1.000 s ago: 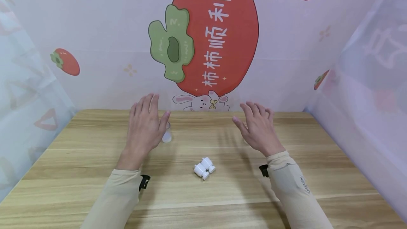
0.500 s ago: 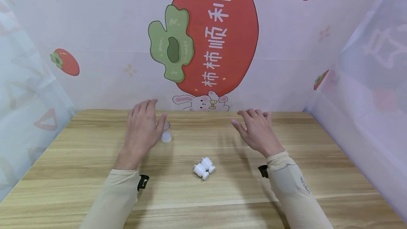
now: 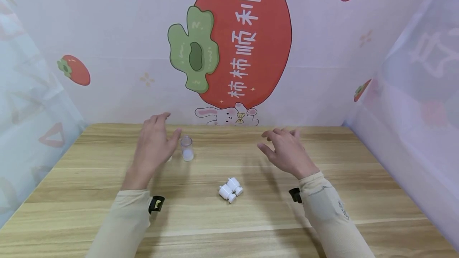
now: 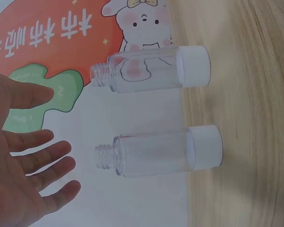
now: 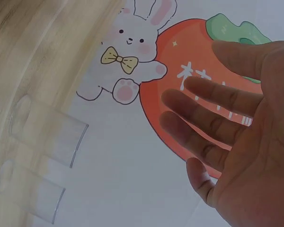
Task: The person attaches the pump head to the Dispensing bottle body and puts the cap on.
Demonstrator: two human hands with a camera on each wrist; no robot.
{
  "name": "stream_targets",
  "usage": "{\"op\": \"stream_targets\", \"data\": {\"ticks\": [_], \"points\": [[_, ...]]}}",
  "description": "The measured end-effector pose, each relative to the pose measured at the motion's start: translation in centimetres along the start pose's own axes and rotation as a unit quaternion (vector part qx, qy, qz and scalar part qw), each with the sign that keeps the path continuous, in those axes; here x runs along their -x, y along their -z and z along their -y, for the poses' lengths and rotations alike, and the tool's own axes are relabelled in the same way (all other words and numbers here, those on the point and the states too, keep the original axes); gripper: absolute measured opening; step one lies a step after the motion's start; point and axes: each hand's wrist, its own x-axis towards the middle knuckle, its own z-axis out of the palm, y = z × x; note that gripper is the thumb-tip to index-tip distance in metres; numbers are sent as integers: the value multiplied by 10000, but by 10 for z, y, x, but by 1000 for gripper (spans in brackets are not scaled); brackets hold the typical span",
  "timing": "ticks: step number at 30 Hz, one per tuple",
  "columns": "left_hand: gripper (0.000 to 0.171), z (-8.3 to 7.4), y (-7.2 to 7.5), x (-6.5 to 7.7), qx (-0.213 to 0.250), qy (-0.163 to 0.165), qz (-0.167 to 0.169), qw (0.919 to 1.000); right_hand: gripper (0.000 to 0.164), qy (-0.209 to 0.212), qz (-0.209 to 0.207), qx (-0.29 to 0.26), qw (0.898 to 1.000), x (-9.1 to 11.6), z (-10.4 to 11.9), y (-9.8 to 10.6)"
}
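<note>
My left hand (image 3: 152,142) hovers with loose fingers beside two clear bottles with threaded necks and white bases. One bottle (image 3: 187,148) shows in the head view, while my hand mostly hides the other; the left wrist view has the upper bottle (image 4: 146,71) and lower bottle (image 4: 154,153) standing apart. On the other side, my right hand (image 3: 288,152) hangs above the table, fingers slightly bent and holding nothing. Near it in the right wrist view stand two clear plastic caps, a larger-looking cap (image 5: 49,130) and another cap (image 5: 31,191). Two white pump heads (image 3: 226,192) lie side by side between my hands.
The wood-grain table (image 3: 229,234) runs back to a printed backdrop (image 3: 118,90) with persimmons and a rabbit. Pale side curtains, left (image 3: 28,90) and right (image 3: 423,110), close in both sides.
My left hand has shifted left and lower, uncovering one bottle. The right hand has dropped slightly, its fingers bending more. The white pump heads have stayed in place.
</note>
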Motion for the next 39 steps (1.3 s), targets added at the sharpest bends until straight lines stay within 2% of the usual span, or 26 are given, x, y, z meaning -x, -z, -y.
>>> {"op": "stream_targets", "data": {"ticks": [7,22,33,39], "points": [[59,7,7,-2,259,317,301,9987,35,145,197,-177,9995,0,7,-3],[62,28,12,1,712,553,1147,9893,31,390,405,-224,9982,2,16,-10],[62,40,9,3,682,661,1400,9856,31,460,593,-171,9970,2,20,-14],[61,44,7,3,680,661,1405,9855,32,483,661,-146,9965,2,23,-15]]}}
